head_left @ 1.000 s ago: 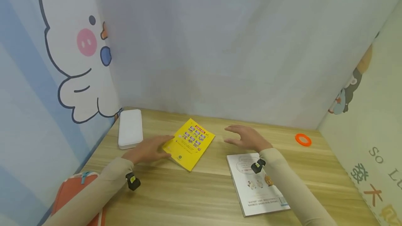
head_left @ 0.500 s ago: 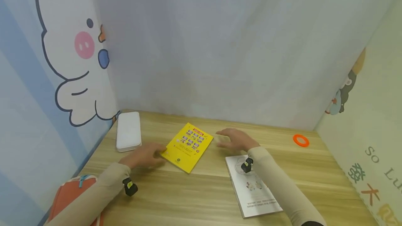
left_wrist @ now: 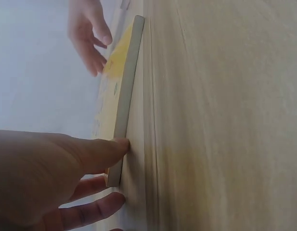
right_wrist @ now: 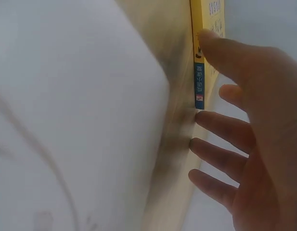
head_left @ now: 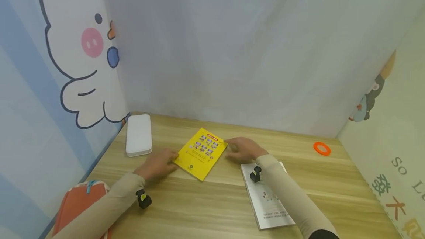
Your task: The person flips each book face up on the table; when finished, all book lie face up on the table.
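A thin yellow book (head_left: pixel 200 154) lies at an angle on the wooden table in the head view, printed cover up. My left hand (head_left: pixel 160 163) grips its left corner. In the left wrist view the thumb (left_wrist: pixel 112 149) presses on the pale page edge, with fingers round the other side of the corner. My right hand (head_left: pixel 244 149) is at the book's right corner. In the right wrist view its thumb (right_wrist: pixel 213 45) touches the yellow and dark blue spine (right_wrist: pixel 199 82), while the other fingers extend loosely past the corner.
A white book (head_left: pixel 265 209) lies under the right forearm. A white box-like case (head_left: pixel 138 135) stands at the back left, an orange ring (head_left: pixel 322 148) at the back right. A red zipped pouch (head_left: pixel 78 202) sits by the left forearm. Curtains enclose the table.
Both hands have come in to the yellow book's corners. The right hand has moved left to its right corner, and the left fingers have closed on the left corner.
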Demonstrator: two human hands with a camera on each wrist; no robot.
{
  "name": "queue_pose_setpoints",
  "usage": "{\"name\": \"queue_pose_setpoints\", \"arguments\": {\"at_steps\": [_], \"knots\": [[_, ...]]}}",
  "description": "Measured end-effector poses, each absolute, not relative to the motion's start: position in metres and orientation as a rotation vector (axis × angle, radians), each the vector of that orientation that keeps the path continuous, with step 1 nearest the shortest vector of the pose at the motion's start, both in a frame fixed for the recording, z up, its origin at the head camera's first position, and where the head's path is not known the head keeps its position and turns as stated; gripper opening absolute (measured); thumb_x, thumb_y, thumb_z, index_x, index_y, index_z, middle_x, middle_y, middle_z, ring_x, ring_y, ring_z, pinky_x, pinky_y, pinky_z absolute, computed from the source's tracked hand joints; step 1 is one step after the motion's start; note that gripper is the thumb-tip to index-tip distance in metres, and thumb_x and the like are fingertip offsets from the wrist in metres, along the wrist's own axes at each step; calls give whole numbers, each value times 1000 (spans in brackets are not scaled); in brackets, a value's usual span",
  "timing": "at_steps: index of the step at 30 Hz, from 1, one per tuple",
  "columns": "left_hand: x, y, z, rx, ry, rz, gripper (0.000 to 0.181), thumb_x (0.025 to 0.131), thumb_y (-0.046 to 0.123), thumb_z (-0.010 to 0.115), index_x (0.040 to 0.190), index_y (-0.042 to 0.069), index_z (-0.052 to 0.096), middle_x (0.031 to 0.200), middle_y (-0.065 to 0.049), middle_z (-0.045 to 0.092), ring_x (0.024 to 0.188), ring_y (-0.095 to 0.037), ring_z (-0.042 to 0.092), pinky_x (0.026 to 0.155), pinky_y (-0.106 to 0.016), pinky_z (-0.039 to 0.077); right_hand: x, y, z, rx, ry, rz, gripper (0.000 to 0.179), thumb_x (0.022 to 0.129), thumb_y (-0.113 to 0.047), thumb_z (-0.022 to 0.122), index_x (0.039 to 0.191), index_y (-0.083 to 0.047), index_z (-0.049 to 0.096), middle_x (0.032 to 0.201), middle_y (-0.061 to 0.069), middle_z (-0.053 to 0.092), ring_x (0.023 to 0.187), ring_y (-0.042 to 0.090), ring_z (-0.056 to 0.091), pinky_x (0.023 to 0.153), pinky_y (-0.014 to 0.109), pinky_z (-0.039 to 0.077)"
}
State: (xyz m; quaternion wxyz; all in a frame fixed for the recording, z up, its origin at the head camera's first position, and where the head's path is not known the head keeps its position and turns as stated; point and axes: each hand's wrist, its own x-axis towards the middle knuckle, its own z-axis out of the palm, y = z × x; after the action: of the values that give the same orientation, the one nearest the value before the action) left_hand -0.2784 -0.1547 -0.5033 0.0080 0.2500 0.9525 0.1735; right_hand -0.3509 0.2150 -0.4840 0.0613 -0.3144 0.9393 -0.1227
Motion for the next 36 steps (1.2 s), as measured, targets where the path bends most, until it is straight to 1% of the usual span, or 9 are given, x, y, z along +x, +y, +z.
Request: {"name": "queue_pose_setpoints", "arguments": {"at_steps": [2, 5, 12, 18, 23, 26, 28, 31, 36], "knots": [[-279, -154, -503, 781, 2982, 550, 34, 91, 23, 76, 121, 7, 71, 127, -16, 70, 112, -33, 67, 96, -52, 56, -352, 213, -484, -963, 2846, -348, 64, 96, -47, 70, 149, -16, 55, 146, 5, 63, 136, 27, 59, 116, 46, 46], [-278, -154, -502, 771, 2972, 561, 38, 92, 21, 77, 125, 6, 69, 131, -18, 67, 117, -36, 66, 99, -54, 55, -354, 210, -484, -979, 2842, -325, 63, 97, -45, 69, 150, -16, 54, 147, 6, 62, 136, 28, 59, 116, 47, 46], [-280, -153, -504, 742, 2972, 601, 46, 92, 26, 77, 132, 5, 67, 132, -18, 67, 119, -36, 65, 101, -54, 54, -357, 206, -487, -979, 2881, -296, 45, 101, -27, 65, 145, -17, 59, 148, 6, 62, 137, 29, 59, 117, 48, 45], [-284, -153, -506, 623, 2917, 670, 59, 90, 36, 79, 139, 6, 63, 133, -13, 66, 119, -29, 65, 101, -50, 54, -358, 203, -492, -1011, 2914, -280, 39, 102, -27, 64, 140, -19, 65, 148, 13, 60, 133, 35, 61, 114, 51, 47], [-286, -149, -507, 580, 2916, 690, 62, 91, 44, 76, 139, 8, 64, 133, -15, 66, 120, -31, 64, 103, -53, 52, -358, 204, -494, -1013, 2919, -335, 40, 100, -30, 68, 137, -18, 67, 144, 14, 63, 130, 35, 64, 112, 50, 49], [-287, -146, -508, 562, 2930, 687, 62, 90, 44, 77, 139, 8, 64, 133, -16, 67, 120, -32, 64, 103, -54, 52, -359, 205, -496, -1007, 2936, -382, 40, 98, -31, 70, 136, -18, 68, 142, 13, 64, 128, 33, 65, 112, 49, 49], [-287, -145, -508, 543, 2928, 691, 63, 89, 42, 78, 139, 7, 63, 131, -16, 68, 116, -30, 64, 101, -53, 52, -360, 204, -499, -1004, 2946, -395, 40, 98, -32, 70, 135, -18, 68, 141, 12, 65, 127, 32, 65, 111, 49, 50], [-287, -144, -509, 494, 2906, 710, 68, 88, 41, 79, 143, 6, 59, 133, -17, 67, 115, -30, 63, 101, -53, 52, -359, 203, -503, -979, 2952, -402, 39, 98, -33, 70, 135, -18, 69, 141, 10, 66, 128, 31, 65, 112, 48, 49], [-287, -142, -507, 423, 2856, 739, 75, 90, 42, 78, 148, 3, 52, 142, -21, 62, 127, -39, 60, 110, -58, 46, -359, 201, -500, -914, 2977, -422, 36, 99, -31, 69, 132, -18, 70, 139, 10, 67, 129, 31, 65, 113, 49, 49]]}}
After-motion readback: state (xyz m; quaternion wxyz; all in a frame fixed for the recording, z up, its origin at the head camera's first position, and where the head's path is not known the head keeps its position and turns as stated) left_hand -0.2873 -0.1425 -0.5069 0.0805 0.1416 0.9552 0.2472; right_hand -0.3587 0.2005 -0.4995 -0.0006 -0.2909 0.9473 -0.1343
